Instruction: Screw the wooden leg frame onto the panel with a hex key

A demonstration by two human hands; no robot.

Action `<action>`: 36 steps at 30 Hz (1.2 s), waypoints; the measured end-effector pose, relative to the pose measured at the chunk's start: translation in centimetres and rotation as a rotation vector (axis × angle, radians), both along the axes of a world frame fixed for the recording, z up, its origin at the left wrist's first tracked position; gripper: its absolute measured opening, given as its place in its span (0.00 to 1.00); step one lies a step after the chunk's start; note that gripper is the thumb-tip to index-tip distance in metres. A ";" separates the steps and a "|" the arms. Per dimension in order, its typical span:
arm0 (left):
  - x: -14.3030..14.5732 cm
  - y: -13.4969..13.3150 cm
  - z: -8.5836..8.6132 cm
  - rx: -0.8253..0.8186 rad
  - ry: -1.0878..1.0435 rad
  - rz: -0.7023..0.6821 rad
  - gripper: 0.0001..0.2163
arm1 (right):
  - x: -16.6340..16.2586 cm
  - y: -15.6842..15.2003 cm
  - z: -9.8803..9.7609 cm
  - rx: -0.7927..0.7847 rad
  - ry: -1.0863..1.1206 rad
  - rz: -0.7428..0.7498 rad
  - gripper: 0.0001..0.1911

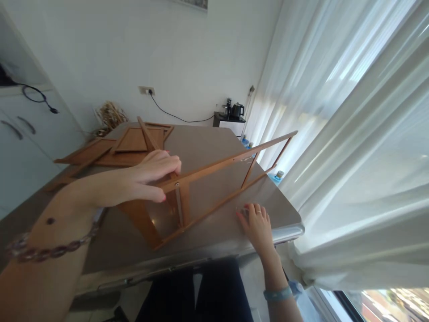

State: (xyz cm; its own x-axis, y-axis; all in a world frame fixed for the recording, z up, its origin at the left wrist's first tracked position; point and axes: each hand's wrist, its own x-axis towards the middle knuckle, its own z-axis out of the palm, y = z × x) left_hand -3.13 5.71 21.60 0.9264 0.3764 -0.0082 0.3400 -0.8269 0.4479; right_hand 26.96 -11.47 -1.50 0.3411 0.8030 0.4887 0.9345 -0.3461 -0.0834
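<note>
A brown wooden frame (214, 169) with long rails and crossbars stands tilted on the table. My left hand (150, 175) is closed around the near end of its upper rail, thumb below and fingers over the top. Close to the thumb, a round metal fitting shows in the rail. Resting on the tabletop, to the right of the frame's lower rail, my right hand (258, 226) has its fingers curled together. Something small and pale shows at those fingertips, too small to name.
More wooden panels and slats (134, 141) lie at the table's (197, 141) far left. Beyond the far edge, a kettle (237, 110) sits on a small cabinet. White curtains (321, 147) hang along the right, with water bottles (277, 177) beside them. Dried stalks (111, 115) stand at the back left.
</note>
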 end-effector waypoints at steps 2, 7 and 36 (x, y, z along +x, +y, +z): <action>0.2 -0.1 0.0 0.008 -0.008 -0.015 0.09 | -0.3 0.3 -0.1 -0.046 -0.055 0.026 0.17; 0.1 0.1 -0.1 0.027 -0.023 -0.054 0.08 | -0.4 1.9 -0.4 -0.155 -0.178 0.120 0.11; 0.2 0.5 -0.7 0.020 -0.098 -0.132 0.09 | -15.3 4.7 13.8 0.646 0.185 0.500 0.06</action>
State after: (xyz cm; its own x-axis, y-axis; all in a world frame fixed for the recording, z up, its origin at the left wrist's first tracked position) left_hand -2.92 6.17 20.90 0.9638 0.2507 0.0906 0.1835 -0.8707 0.4563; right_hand 11.63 -6.81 12.35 0.1391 0.4621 0.8758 0.9170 0.2739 -0.2902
